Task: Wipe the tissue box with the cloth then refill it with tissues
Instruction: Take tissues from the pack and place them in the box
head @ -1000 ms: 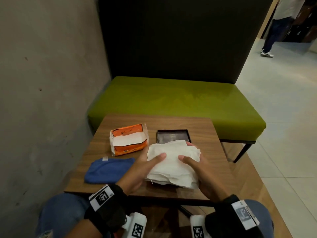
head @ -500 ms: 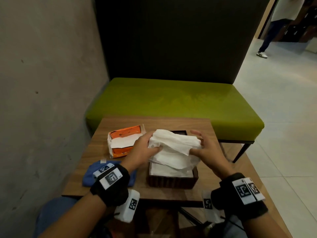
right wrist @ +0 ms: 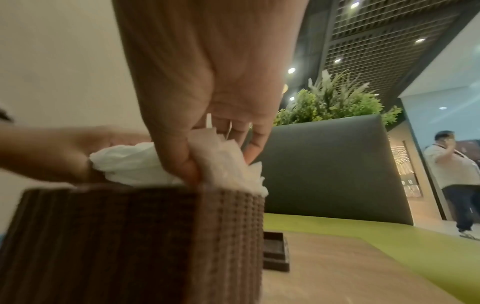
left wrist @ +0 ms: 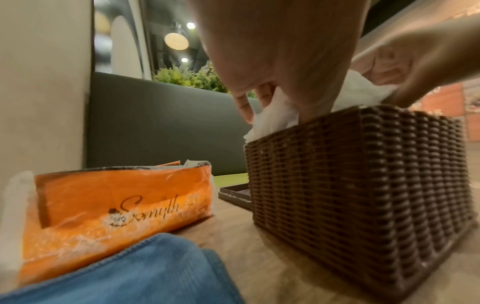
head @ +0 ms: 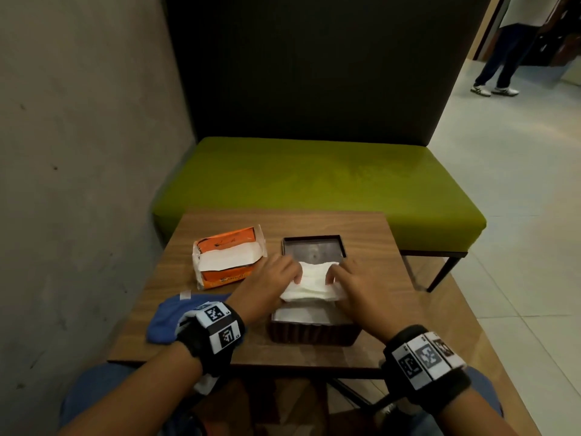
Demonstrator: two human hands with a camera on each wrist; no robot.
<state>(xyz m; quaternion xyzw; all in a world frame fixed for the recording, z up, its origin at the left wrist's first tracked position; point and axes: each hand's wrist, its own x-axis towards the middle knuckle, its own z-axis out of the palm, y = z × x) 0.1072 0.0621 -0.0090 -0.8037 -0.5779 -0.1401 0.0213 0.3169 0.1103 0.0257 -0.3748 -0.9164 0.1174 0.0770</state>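
Note:
A brown woven tissue box [head: 314, 333] [left wrist: 358, 181] [right wrist: 130, 236] stands open near the table's front edge. A white stack of tissues [head: 309, 283] [left wrist: 275, 117] [right wrist: 137, 164] sits partly down in it, bulging above the rim. My left hand [head: 273, 281] [left wrist: 280, 67] grips the stack's left end and my right hand [head: 355, 283] [right wrist: 205, 102] grips its right end, thumbs on top. The box's dark lid [head: 312, 247] lies flat behind the box. A blue cloth [head: 176, 316] [left wrist: 135, 273] lies at the front left under my left wrist.
An orange tissue pack [head: 228, 261] [left wrist: 111, 207], torn open, lies left of the lid on the wooden table [head: 361, 228]. A green bench [head: 314, 174] and dark backrest stand behind; a concrete wall runs on the left. A person [head: 509, 48] stands far right.
Both hands carried the tissue stack forward over the box and lowered it into the opening, bunching it narrower. The lid behind the box is uncovered again.

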